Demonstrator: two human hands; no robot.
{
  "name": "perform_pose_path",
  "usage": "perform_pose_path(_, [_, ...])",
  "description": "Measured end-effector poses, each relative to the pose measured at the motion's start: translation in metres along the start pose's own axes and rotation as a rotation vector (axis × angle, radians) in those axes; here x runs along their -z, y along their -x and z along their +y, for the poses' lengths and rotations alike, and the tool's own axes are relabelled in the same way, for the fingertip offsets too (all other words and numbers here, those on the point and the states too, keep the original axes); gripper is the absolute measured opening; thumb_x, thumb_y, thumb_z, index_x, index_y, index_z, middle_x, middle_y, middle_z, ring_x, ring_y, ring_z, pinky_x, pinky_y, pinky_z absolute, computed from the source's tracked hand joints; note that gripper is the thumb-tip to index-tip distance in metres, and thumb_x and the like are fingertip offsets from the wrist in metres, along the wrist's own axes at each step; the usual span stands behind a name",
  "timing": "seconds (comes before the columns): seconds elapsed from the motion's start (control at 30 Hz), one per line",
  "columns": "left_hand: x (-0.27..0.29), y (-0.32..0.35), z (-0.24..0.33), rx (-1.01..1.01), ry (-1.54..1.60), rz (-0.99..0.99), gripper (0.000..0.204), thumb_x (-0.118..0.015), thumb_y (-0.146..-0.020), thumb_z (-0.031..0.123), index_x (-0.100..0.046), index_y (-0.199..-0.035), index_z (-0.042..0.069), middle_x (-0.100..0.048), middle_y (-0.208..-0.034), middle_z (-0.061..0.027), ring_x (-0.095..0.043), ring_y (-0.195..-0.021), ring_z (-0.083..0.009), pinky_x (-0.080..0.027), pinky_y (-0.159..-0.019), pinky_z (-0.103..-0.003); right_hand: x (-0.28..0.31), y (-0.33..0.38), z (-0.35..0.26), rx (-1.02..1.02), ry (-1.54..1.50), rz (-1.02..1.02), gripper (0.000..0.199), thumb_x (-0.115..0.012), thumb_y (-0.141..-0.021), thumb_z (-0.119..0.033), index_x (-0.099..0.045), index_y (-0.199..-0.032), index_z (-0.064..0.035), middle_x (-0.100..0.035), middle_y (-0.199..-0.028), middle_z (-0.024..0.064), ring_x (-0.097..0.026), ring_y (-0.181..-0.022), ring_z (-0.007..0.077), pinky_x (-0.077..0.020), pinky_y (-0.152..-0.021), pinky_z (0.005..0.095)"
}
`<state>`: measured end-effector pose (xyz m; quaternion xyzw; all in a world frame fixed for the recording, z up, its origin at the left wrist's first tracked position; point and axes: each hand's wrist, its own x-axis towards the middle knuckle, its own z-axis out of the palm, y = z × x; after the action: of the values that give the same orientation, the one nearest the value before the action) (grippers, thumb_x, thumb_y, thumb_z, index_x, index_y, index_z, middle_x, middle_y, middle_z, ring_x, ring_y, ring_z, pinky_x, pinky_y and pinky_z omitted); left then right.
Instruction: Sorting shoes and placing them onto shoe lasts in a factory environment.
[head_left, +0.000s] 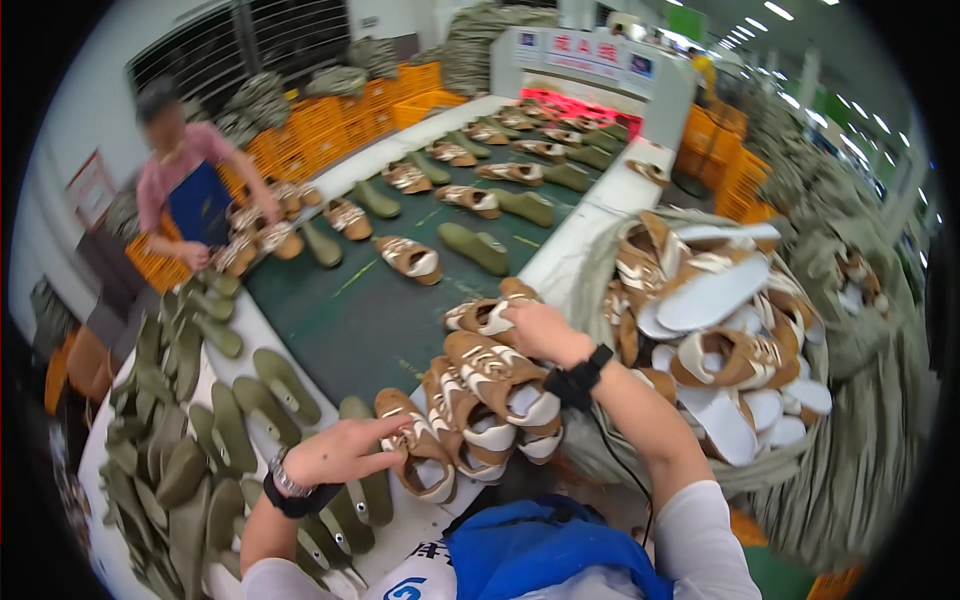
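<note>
The left hand (345, 450), nearer, sets a spread grip against the leftmost brown shoe (424, 447), heel toward the wearer, at the belt's (370, 340) near end; the right hand's (545, 332) grip I cannot tell.

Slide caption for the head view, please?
Left hand and right hand on brown sneakers, olive lasts and green belt nearby.

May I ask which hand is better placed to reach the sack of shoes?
Probably the right hand: it is nearer the sack, while the left hand touches a shoe farther left.
</note>
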<state>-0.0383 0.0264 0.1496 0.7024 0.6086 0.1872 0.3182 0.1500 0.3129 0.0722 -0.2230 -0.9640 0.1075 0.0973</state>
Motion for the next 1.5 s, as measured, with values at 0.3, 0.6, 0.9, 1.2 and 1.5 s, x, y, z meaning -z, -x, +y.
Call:
perform_pose_path(0.3, [-0.153, 0.137, -0.041, 0.728, 0.022, 0.740, 0.054, -0.067, -0.078, 0.021, -0.047, -0.123, -0.001, -0.055, -0.116, -0.0229, -0.053, -0.107, -0.0370, -0.044, -0.091, -0.039, -0.085, -0.093, 0.060, 0.136, 0.126, -0.445, 0.043, -0.067, -0.068, -0.026, -0.062, -0.107, -0.0079, -0.062, -0.105, 0.0173, -0.059, -0.097, 0.0332, -0.0478, -0.083, 0.0408])
perform_pose_path(0.6, [-0.184, 0.069, -0.091, 1.207, -0.067, 0.616, 0.066, -0.066, -0.076, 0.033, -0.039, -0.127, 0.001, -0.061, -0.097, -0.0261, -0.060, -0.088, -0.0406, -0.049, -0.077, -0.044, -0.027, -0.117, 0.059, 0.142, -0.213, -0.472, 0.040, -0.072, -0.065, -0.022, -0.063, -0.098, 0.0000, -0.065, -0.088, 0.0165, -0.065, -0.075, 0.0267, -0.0505, -0.067, 0.0338])
perform_pose_path(0.9, [-0.089, 0.046, -0.216, 0.820, 0.905, 1.038, 0.059, -0.066, -0.076, 0.036, -0.046, -0.113, -0.005, -0.061, -0.103, -0.0237, -0.062, -0.093, -0.0340, -0.049, -0.080, -0.038, 0.041, -0.081, 0.061, -0.041, -1.124, -0.105, 0.032, -0.067, -0.078, -0.005, -0.053, -0.106, 0.0003, -0.060, -0.077, 0.0016, -0.055, -0.059, 0.0048, -0.0440, -0.050, 0.0189])
perform_pose_path(1.2, [-0.001, -0.182, -0.285, 0.942, -0.098, 0.607, 0.059, -0.053, -0.080, 0.029, -0.034, -0.134, 0.011, -0.061, -0.099, -0.0283, -0.059, -0.093, -0.0433, -0.047, -0.085, -0.047, 0.060, -0.054, 0.041, -0.212, -1.086, 0.097, 0.035, -0.069, -0.074, 0.000, -0.052, -0.105, 0.0008, -0.060, -0.082, 0.0035, -0.058, -0.064, 0.0052, -0.0467, -0.054, 0.0177])
perform_pose_path(1.5, [-0.039, -0.252, -0.327, 0.889, -0.024, 0.505, 0.064, -0.053, -0.078, 0.027, -0.031, -0.137, 0.015, -0.063, -0.093, -0.0255, -0.061, -0.088, -0.0403, -0.049, -0.081, -0.046, 0.048, -0.042, 0.039, -0.258, -0.850, 0.033, 0.036, -0.076, -0.069, -0.007, -0.058, -0.099, 0.0007, -0.061, -0.086, 0.0040, -0.058, -0.071, 0.0064, -0.0473, -0.059, 0.0193])
